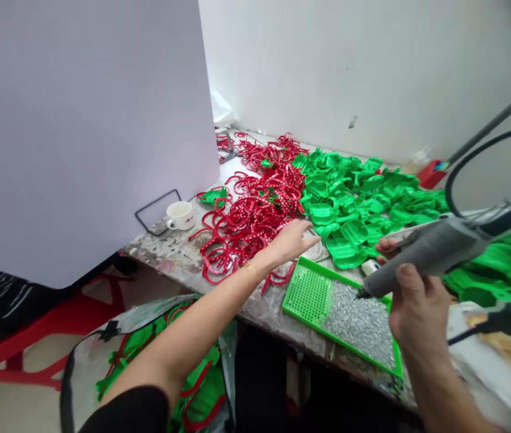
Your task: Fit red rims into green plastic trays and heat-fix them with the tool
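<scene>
Right hand (420,310) gripping grey screwdriver (438,245), likely hefty, rigid; best held mid-barrel. Left hand (298,236) beside red strips (249,213), grip unclear.

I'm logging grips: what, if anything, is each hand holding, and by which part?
The right hand grips a grey cylindrical power tool around its mid-body; whether the left hand holds anything cannot be told.

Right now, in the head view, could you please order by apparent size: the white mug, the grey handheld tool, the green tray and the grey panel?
1. Grey panel, largest.
2. Green tray and grey handheld tool: too similar to rank; nearness may enlarge the tool.
3. White mug, smallest.
</scene>
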Demonstrator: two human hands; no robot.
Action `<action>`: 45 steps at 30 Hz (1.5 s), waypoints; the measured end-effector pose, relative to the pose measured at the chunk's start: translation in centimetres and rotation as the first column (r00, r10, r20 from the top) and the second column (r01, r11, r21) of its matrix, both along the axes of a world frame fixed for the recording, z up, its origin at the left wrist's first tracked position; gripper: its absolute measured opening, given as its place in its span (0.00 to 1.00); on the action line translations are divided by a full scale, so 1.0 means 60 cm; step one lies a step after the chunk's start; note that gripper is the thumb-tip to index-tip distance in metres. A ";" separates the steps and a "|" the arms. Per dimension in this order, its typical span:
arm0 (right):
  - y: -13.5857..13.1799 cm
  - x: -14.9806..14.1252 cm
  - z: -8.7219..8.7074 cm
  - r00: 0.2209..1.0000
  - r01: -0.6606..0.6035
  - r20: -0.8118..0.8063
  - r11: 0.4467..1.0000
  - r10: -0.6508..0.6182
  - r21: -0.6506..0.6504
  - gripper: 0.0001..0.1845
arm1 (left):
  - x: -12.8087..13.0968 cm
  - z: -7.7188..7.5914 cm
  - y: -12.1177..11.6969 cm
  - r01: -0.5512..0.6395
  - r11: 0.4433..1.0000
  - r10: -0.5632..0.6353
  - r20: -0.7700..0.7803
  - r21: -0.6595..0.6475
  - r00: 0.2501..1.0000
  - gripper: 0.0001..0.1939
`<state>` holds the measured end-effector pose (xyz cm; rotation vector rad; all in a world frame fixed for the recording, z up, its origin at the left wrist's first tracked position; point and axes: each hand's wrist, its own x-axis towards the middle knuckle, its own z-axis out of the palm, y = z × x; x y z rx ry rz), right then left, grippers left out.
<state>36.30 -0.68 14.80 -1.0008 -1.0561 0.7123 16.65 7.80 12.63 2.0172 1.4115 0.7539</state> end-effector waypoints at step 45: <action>0.061 -0.186 0.006 -0.114 -0.776 0.378 0.155 0.919 -0.611 0.19 | -0.070 -0.117 -0.347 0.865 0.448 0.672 0.723 -0.225 -0.160 0.45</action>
